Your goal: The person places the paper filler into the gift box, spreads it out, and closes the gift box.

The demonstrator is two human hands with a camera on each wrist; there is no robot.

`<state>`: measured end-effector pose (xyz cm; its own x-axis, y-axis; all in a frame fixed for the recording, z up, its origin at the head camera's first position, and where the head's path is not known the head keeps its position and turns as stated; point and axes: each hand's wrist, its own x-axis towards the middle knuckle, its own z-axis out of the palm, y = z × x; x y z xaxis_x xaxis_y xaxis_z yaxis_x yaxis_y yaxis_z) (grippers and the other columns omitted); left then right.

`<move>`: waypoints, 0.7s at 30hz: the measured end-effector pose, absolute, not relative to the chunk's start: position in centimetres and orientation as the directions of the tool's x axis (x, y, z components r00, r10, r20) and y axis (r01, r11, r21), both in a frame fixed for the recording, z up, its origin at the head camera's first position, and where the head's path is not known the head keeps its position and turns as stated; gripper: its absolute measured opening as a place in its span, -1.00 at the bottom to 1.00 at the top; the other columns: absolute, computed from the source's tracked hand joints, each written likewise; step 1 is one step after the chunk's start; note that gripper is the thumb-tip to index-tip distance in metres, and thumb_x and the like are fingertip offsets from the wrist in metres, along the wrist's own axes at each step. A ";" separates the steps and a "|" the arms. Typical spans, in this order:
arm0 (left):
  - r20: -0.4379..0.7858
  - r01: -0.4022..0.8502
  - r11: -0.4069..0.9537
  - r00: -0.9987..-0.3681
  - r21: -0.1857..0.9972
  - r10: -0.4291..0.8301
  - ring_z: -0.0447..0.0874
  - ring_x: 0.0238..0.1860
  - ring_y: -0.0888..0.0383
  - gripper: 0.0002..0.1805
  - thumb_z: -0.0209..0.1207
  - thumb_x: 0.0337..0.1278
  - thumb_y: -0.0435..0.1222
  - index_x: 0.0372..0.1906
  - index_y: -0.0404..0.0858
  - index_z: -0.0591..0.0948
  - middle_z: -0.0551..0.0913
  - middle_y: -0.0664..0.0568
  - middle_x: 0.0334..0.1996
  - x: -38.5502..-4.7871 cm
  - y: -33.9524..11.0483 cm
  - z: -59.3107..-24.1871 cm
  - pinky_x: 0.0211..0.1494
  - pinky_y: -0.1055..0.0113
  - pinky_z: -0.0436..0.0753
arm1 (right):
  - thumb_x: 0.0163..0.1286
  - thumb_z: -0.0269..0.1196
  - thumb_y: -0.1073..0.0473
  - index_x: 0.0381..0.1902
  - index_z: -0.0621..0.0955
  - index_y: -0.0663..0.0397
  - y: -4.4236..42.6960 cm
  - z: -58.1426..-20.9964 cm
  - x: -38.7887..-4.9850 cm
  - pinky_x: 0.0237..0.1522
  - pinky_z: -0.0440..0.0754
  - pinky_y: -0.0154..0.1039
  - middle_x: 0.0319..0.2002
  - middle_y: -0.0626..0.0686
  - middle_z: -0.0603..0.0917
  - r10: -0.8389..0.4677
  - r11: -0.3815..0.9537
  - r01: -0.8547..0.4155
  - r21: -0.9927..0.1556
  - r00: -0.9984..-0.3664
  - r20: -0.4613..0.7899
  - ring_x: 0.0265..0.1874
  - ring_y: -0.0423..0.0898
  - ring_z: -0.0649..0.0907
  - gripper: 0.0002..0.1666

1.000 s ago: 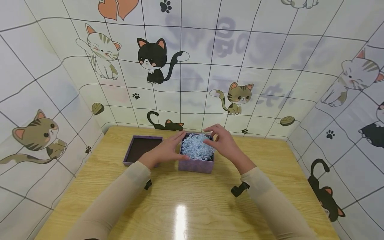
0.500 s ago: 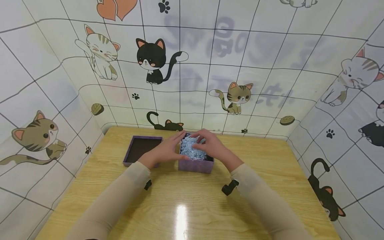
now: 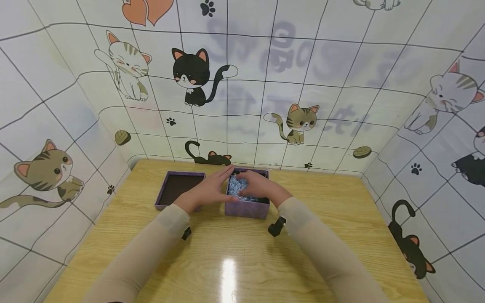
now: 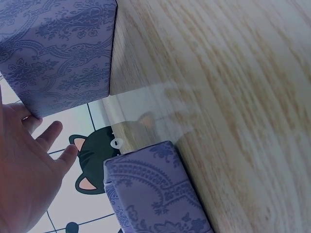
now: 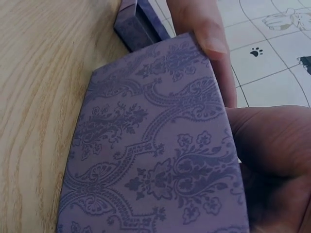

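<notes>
A purple patterned gift box without its lid stands near the back of the wooden table. Light blue shredded paper is bunched toward its left side. My left hand spans the box's left side, thumb at the front rim and long fingers extended toward the back corner. In the left wrist view its fingers are spread beside the box wall. My right hand reaches inside from the right, fingers and thumb curved round the shreds. The box wall hides its fingertips in the right wrist view.
The box lid lies upturned left of the box, its dark inside showing, partly behind my left hand. A cat-print cloth hangs behind and along both sides of the wooden table.
My right hand has moved left and deeper into the box. The shredded paper has bunched leftward, baring the dark inside at the right. My left hand has stayed in place.
</notes>
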<state>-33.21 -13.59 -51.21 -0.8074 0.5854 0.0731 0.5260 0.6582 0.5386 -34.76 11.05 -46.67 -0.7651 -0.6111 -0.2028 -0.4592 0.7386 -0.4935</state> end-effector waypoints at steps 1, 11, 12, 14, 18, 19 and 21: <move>0.073 0.525 0.658 -0.807 0.539 0.585 0.03 0.77 -0.15 0.38 0.40 0.23 0.43 0.87 -0.08 -0.08 -0.17 0.12 0.84 -33.2 -13.6 -51.2 0.66 -0.29 0.27 | 0.56 0.49 0.07 0.65 0.47 0.12 11.0 -46.7 -34.9 0.51 0.51 0.13 0.61 0.21 0.45 -0.607 0.747 -0.457 -0.483 -0.765 -0.214 0.57 0.17 0.48 -0.19; 0.072 0.530 0.657 -0.805 0.537 0.590 0.03 0.77 -0.15 0.39 0.40 0.21 0.44 0.87 0.01 -0.13 -0.15 0.06 0.85 -33.1 -13.6 -51.0 0.67 -0.27 0.27 | 0.59 0.45 0.14 0.67 0.42 0.21 10.7 -47.0 -34.8 0.53 0.49 0.12 0.60 0.22 0.47 -0.589 0.782 -0.461 -0.419 -0.765 -0.259 0.56 0.17 0.49 -0.18; 0.076 0.532 0.653 -0.803 0.539 0.591 0.02 0.77 -0.15 0.39 0.41 0.21 0.44 0.87 -0.01 -0.12 -0.15 0.05 0.85 -33.1 -13.6 -51.1 0.67 -0.27 0.27 | 0.59 0.45 0.14 0.67 0.42 0.21 10.6 -47.0 -34.8 0.53 0.49 0.12 0.60 0.22 0.48 -0.589 0.785 -0.465 -0.408 -0.764 -0.262 0.56 0.18 0.49 -0.19; 0.080 0.536 0.647 -0.800 0.543 0.595 0.00 0.78 -0.16 0.39 0.41 0.22 0.43 0.87 -0.07 -0.09 -0.14 0.01 0.85 -33.1 -13.6 -51.1 0.67 -0.28 0.25 | 0.59 0.45 0.14 0.66 0.43 0.22 10.6 -47.0 -34.7 0.53 0.49 0.12 0.59 0.22 0.48 -0.593 0.786 -0.478 -0.392 -0.761 -0.262 0.56 0.18 0.50 -0.19; 0.075 0.535 0.645 -0.798 0.545 0.598 -0.02 0.78 -0.15 0.39 0.39 0.23 0.45 0.87 -0.06 -0.10 -0.17 0.04 0.85 -33.2 -13.5 -51.2 0.68 -0.28 0.24 | 0.57 0.47 0.12 0.65 0.45 0.18 11.1 -46.3 -34.3 0.51 0.51 0.12 0.60 0.20 0.48 -0.604 0.769 -0.480 -0.422 -0.761 -0.236 0.56 0.17 0.50 -0.19; 0.073 0.535 0.647 -0.798 0.543 0.598 -0.01 0.78 -0.15 0.39 0.38 0.22 0.45 0.87 -0.04 -0.11 -0.16 0.04 0.85 -33.2 -13.6 -51.2 0.67 -0.28 0.26 | 0.56 0.48 0.10 0.65 0.46 0.17 11.4 -46.0 -34.2 0.51 0.51 0.12 0.60 0.20 0.48 -0.609 0.760 -0.481 -0.437 -0.762 -0.221 0.56 0.17 0.50 -0.18; 0.072 0.533 0.655 -0.802 0.536 0.593 0.04 0.77 -0.16 0.38 0.37 0.22 0.46 0.87 0.02 -0.14 -0.16 0.03 0.85 -33.2 -13.6 -51.2 0.65 -0.28 0.30 | 0.55 0.50 0.07 0.64 0.48 0.13 12.0 -45.4 -33.8 0.50 0.52 0.15 0.60 0.18 0.48 -0.616 0.738 -0.480 -0.474 -0.765 -0.186 0.56 0.17 0.50 -0.18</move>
